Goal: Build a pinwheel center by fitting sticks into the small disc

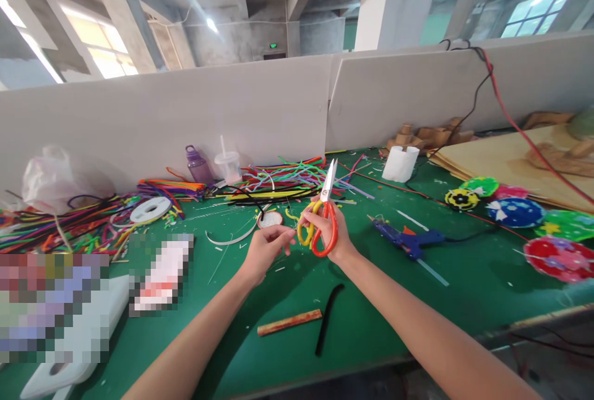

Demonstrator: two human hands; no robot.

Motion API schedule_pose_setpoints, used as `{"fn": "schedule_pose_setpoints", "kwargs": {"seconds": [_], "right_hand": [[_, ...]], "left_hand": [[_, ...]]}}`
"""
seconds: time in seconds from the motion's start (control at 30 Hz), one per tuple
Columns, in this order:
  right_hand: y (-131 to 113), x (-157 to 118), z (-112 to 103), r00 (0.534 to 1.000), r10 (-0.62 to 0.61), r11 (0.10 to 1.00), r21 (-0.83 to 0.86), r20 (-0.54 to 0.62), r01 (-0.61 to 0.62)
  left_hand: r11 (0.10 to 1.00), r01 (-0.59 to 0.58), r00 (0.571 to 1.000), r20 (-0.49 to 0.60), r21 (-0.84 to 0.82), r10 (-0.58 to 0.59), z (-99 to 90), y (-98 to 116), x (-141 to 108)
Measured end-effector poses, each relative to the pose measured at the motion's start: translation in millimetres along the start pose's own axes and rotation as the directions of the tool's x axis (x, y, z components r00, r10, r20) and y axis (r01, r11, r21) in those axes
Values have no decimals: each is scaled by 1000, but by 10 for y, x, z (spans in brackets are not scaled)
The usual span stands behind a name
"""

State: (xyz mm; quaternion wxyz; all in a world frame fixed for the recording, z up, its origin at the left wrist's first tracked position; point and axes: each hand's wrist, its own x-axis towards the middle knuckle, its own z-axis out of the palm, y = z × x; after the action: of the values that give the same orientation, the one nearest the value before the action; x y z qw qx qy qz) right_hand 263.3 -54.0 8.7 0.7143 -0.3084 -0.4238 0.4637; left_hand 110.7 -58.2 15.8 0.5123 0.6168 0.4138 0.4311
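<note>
My right hand is closed around a pair of scissors, blades pointing up and away from me. An orange-red handle loop shows on the near side, with a yellow loop beside it. My left hand is just to the left, its thumb and fingers pinched together; whatever they hold, if anything, is too small to make out. A short curly yellow piece shows behind the fingers. Beyond the left hand sits a small round container with white contents. A brown stick and a black strip lie nearer me.
Coloured pipe cleaners are heaped along the back. A blue glue gun lies right, near bright flower-like decorations. A purple bottle, a plastic cup and a white spool stand left. A red cable hangs at right.
</note>
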Motion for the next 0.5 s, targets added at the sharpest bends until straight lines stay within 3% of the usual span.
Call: {"fn": "schedule_pose_setpoints", "kwargs": {"seconds": [0.13,0.3,0.5], "right_hand": [[4,-5,5,1000,-12,1000,4,13,12],[-39,-21,10,999,-31,999,12,11,30],[-122,-52,37,999,-33,999,-12,29,33]], "left_hand": [[986,55,998,-33,-158,-61,13,-4,-12],[901,231,973,59,-367,-225,18,8,-28],[875,237,969,39,-423,-243,24,-6,-25]]}}
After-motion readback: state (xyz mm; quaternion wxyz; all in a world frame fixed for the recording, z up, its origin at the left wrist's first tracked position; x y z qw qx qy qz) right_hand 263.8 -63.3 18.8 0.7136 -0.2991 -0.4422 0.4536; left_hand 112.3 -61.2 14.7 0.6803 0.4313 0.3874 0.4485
